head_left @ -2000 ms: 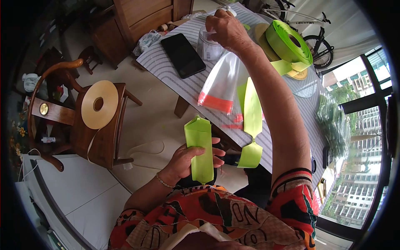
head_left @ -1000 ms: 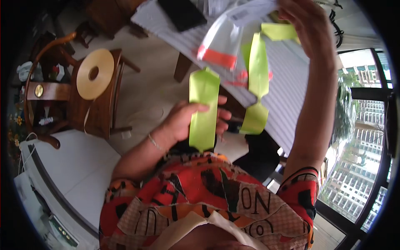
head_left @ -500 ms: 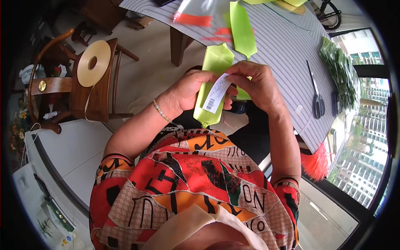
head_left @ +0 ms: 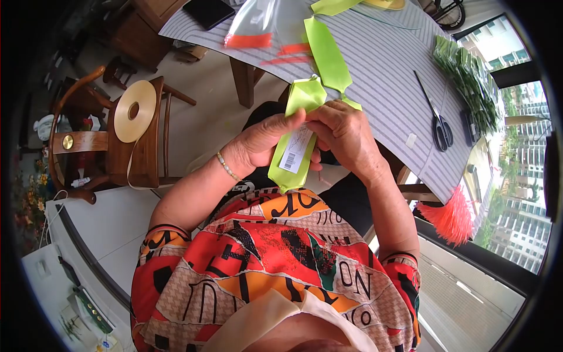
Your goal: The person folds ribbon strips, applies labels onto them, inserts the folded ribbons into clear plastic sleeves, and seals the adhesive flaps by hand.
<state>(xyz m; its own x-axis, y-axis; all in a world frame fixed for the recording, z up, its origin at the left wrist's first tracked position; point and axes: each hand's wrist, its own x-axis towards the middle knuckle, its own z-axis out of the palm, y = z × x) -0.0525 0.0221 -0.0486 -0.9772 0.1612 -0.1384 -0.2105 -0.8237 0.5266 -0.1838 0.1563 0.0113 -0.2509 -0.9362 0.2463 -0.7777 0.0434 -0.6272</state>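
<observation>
A lime-green folded strip [head_left: 305, 97] with narrowed ends is upright in front of my chest. My left hand [head_left: 261, 141] grips it from the left, thumb on its face and fingers behind. A white label [head_left: 291, 157] with a barcode lies along its lower face. My right hand [head_left: 346, 138] is closed at the label's upper end, its fingertips pinched there; they cover that end. Another lime-green strip [head_left: 328, 56] lies on the striped table and runs over its edge behind my right hand. Whether it joins the held strip is hidden.
On the striped table [head_left: 381, 64] are scissors [head_left: 440, 126], a clear plastic bag [head_left: 252, 23], a flat black device [head_left: 208, 13] and a pile of green packets [head_left: 469, 88]. A ribbon roll [head_left: 122, 111] rests on a wooden chair [head_left: 153, 105]. A red tassel [head_left: 451, 220] hangs at the table's corner.
The label now lies flatter along the green strip. My right hand has shifted slightly left and down, its fingers closing over the label's upper end. The view has shifted a little.
</observation>
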